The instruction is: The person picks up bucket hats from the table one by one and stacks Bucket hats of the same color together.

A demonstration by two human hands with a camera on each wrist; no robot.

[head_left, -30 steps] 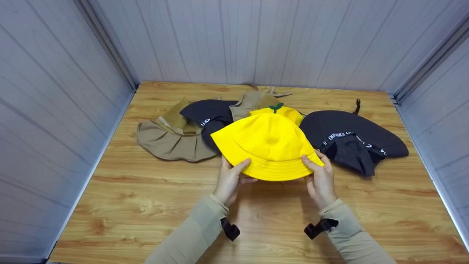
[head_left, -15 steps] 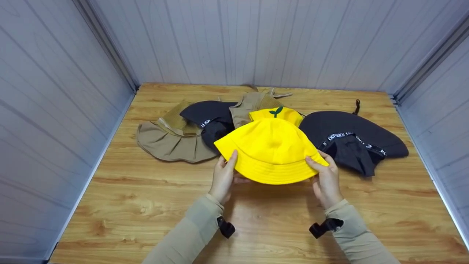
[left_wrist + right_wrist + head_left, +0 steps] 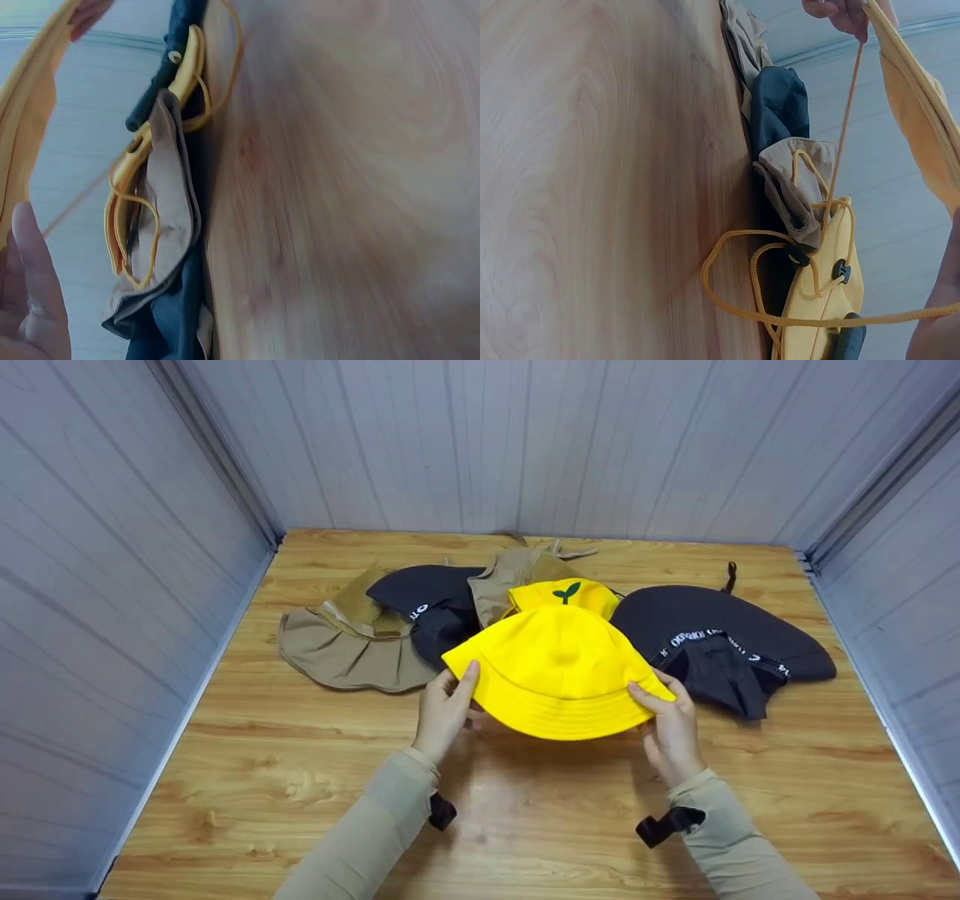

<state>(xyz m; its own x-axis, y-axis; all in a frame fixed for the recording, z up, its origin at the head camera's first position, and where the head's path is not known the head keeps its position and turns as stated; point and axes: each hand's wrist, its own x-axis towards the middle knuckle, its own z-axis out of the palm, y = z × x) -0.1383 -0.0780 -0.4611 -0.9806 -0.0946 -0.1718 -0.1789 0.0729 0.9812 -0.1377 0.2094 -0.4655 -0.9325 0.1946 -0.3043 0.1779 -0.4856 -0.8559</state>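
Observation:
A yellow bucket hat (image 3: pixel 562 675) with a green sprout on its crown is held up above the table, brim towards me. My left hand (image 3: pixel 444 712) pinches the brim's left end, thumb on top and fingers beneath. At the right end my right hand (image 3: pixel 670 727) grips the brim the same way. A thin yellow cord (image 3: pixel 847 112) hangs from beside the left hand's fingers in the right wrist view. Behind the held hat lies a second yellow hat (image 3: pixel 600 598), partly hidden. Dark cord toggles (image 3: pixel 841 271) show near it.
On the wooden table (image 3: pixel 300 780) lie a pleated tan hat (image 3: pixel 360 656), a black hat (image 3: pixel 427 585) and another tan piece (image 3: pixel 510 574) at the back left. A wide-brimmed black hat (image 3: pixel 720 622) lies right. Pale panels (image 3: pixel 487 442) wall three sides.
The yellow bucket hat has come slightly towards me and to the right. My left hand has slid left to the brim's end; my right hand has shifted slightly right with the hat.

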